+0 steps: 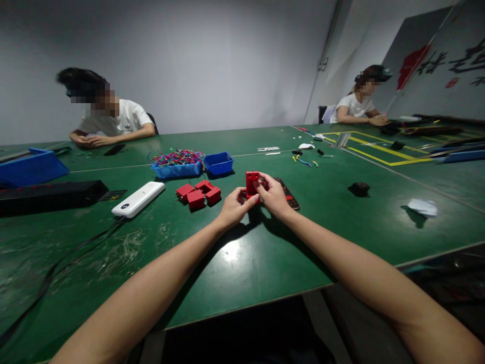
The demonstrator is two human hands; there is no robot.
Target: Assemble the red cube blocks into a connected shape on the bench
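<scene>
Both hands hold one red block-like part upright above the green table; two dark holes show near its top. My left hand grips its lower left side, fingers and thumb closed on it. My right hand pinches it from the right, thumb on its front face. The lower part of the block is partly hidden by the thumbs. Behind my right hand lies a dark phone. Several similar red blocks sit together to the left of my hands.
Behind the red blocks are a blue bin of coloured wires and a smaller blue bin. A white power bank with a cable lies left. Pliers, a black object and crumpled paper lie right. Two people sit across.
</scene>
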